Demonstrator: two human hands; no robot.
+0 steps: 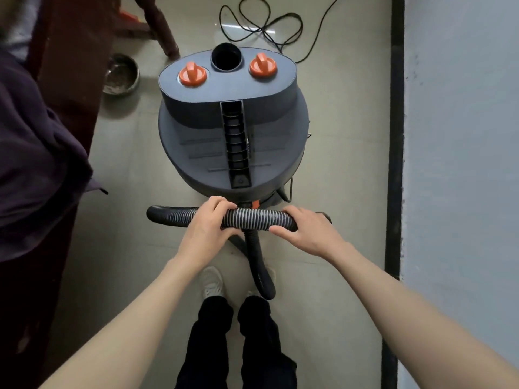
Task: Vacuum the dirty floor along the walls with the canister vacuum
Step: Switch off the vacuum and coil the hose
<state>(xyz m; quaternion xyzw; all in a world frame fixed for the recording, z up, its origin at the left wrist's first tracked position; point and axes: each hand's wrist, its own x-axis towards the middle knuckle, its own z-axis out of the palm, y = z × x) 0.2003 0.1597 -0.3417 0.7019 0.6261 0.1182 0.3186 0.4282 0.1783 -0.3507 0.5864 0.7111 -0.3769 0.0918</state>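
I am standing on the tiled floor (134, 169) and holding the ribbed hose (252, 219) with both hands in front of me. My left hand (206, 226) is gripping it with fingers curled over the top, and my right hand (304, 230) is gripping it a little to the right, thumb under the hose. The hose is lying across, level, and one black end (157, 216) is sticking out to the left. The canister vacuum (233, 130) is standing on the floor just beyond my hands, near the black baseboard (394, 164) of the wall on my right. Its two orange knobs (193, 75) are on top. A black cable (269, 26) is lying loose behind it, and a metal bowl (121, 74) is sitting to its left.
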